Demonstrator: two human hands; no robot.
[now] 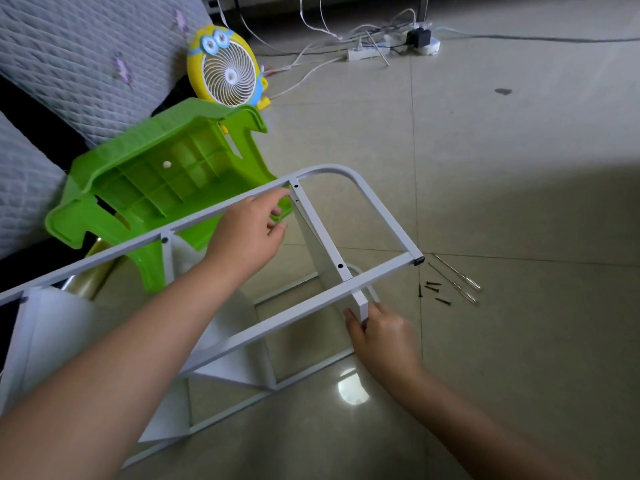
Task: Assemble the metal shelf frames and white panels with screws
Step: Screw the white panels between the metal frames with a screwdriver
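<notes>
Step in hand: seating a white panel [361, 306] between the metal shelf frames [381, 271], which lie on their side on the floor. The right hand [381, 336] pinches the panel's near end; the left hand [249, 230] curls at the far rail, though what it grasps cannot be told. Next move, as judged: align panel to frame holes, then take up the screws [433, 291] lying nearby

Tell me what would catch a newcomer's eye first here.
The bright green stool, tipped over at upper left, with a yellow cartoon fan behind it. In the centre, the left hand grips the metal frame while the right hand pinches a white panel. Loose screws lie on the floor at right.
</notes>
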